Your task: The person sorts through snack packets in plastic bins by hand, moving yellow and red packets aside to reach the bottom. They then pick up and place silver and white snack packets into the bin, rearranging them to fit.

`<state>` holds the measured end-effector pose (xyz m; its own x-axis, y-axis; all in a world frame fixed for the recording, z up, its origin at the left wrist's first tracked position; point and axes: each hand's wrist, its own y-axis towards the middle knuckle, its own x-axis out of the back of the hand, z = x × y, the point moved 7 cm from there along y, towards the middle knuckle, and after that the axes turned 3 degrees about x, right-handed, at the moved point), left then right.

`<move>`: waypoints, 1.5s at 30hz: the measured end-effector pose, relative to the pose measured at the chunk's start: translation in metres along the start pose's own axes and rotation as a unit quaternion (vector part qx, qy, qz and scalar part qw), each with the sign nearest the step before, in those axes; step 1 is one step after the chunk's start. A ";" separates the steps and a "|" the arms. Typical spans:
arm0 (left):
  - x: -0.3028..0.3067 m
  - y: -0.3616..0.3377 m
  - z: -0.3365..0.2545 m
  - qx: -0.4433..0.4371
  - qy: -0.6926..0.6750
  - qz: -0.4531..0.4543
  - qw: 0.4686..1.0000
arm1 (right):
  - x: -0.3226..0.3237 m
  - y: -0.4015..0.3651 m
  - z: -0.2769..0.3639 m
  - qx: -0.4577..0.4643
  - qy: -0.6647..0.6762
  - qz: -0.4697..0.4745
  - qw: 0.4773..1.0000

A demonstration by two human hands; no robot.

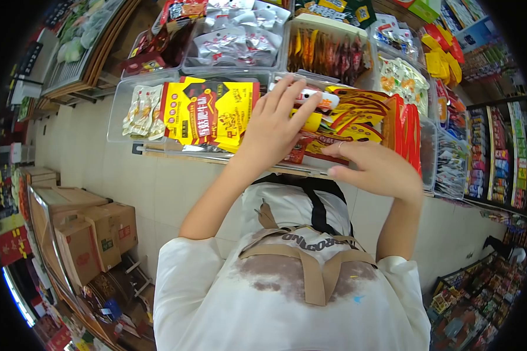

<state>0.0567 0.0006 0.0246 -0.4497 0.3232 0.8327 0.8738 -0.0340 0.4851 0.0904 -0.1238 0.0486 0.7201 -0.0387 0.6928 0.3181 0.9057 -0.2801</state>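
Note:
My left hand (273,124) lies over the front clear bin with its fingers stretched and spread. Its fingertips touch a white and orange package (321,97), and a yellow roll-like item (312,121) shows beside them. A yellow and dark red snack packet (211,112) with Chinese print lies just left of this hand. My right hand (377,168) is at the bin's front edge, thumb apart from the fingers, by a small red packet (298,150). No held item shows between its fingers. Yellow and red packets (357,114) stand in a row beyond it.
Red packets (405,131) stand to the right, cream packets (143,112) to the left. Behind are bins of silver packets (237,44) and brown snack packets (328,55). Cardboard boxes (102,240) sit on the left; stocked shelves (500,158) are at right.

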 end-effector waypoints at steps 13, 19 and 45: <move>-0.007 -0.007 0.006 0.001 -0.019 -0.008 1.000 | -0.016 0.236 0.105 0.222 -0.193 0.024 0.956; -0.006 -0.009 0.006 0.010 -0.058 0.011 0.998 | -0.020 0.260 0.086 0.176 -0.093 -0.035 0.979; 0.001 0.002 -0.001 0.017 -0.047 0.005 0.999 | 0.099 -0.078 0.006 0.205 0.197 -0.446 0.849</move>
<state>0.0575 0.0001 0.0267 -0.4221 0.4105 0.8083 0.8850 -0.0065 0.4655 0.1330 -0.1955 0.1429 0.4819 -0.8507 0.2099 0.6613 0.5103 0.5499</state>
